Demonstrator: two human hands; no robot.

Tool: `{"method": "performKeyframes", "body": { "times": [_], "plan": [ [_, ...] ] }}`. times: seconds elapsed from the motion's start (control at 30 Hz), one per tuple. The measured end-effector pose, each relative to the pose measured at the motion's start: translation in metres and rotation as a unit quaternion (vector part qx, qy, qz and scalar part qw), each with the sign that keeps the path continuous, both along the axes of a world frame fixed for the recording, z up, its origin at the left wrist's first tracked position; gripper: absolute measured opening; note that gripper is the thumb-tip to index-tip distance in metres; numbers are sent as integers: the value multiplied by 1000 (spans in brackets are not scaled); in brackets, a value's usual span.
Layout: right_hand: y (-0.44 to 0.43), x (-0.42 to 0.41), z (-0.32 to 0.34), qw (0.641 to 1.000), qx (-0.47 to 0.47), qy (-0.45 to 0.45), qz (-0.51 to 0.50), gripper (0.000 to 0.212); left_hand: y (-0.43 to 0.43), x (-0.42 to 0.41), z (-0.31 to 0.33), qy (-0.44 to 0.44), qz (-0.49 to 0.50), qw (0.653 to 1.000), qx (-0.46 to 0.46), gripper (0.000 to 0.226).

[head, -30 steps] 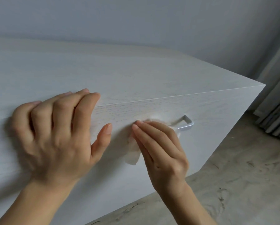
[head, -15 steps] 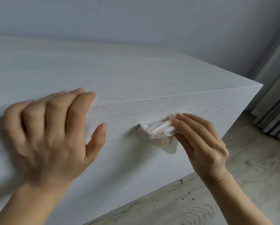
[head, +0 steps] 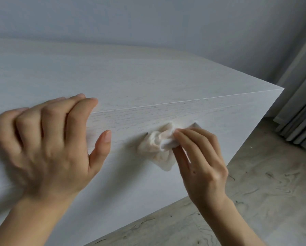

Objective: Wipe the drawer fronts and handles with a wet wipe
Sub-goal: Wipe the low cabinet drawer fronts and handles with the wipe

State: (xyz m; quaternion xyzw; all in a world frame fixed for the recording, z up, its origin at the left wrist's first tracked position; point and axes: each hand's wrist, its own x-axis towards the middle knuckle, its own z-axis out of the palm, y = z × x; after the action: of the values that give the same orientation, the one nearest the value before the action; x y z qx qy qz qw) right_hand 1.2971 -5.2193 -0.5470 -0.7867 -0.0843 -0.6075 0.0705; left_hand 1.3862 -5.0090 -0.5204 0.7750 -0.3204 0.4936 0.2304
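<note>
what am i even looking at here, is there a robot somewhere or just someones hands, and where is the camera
There is no robot here, only a person's two bare hands. The camera is worn on the person's head and looks forward and down, so you see the hands much as that person does. The left hand rests on the top front edge of a pale wooden chest of drawers and holds nothing. The right hand pinches a crumpled wet wipe in its fingers and presses it over the drawer handle, which only peeks out at its ends. Below it is the drawer front. To the right are the floor and a curtain.
</note>
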Motion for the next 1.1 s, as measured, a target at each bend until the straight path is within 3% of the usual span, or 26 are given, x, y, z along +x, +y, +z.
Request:
{"method": "performKeyframes", "body": {
  "times": [0.33,0.5,0.63,0.77,0.83,0.93,1.0,1.1],
  "plan": [
    [34,6,6,998,-8,0,61,9,3,-5,2,-24,30,999,7,42],
    [31,-7,17,994,40,46,91,11,2,-22,1,-28,108,993,41,47],
    [30,-17,41,984,126,99,75,20,4,-46,14,97,110,985,93,50],
    [46,-17,81,963,199,167,75,40,17,-62,42,240,79,952,174,46],
    [54,-17,113,944,229,221,84,44,27,-62,73,297,71,925,227,47],
    [62,-19,191,917,251,295,98,17,49,-55,152,352,105,895,253,42],
    [65,-17,259,900,254,336,109,4,67,-47,229,356,139,884,270,26],
    [80,-10,380,864,258,420,104,8,106,-46,361,408,175,850,283,20]
  ]
}}
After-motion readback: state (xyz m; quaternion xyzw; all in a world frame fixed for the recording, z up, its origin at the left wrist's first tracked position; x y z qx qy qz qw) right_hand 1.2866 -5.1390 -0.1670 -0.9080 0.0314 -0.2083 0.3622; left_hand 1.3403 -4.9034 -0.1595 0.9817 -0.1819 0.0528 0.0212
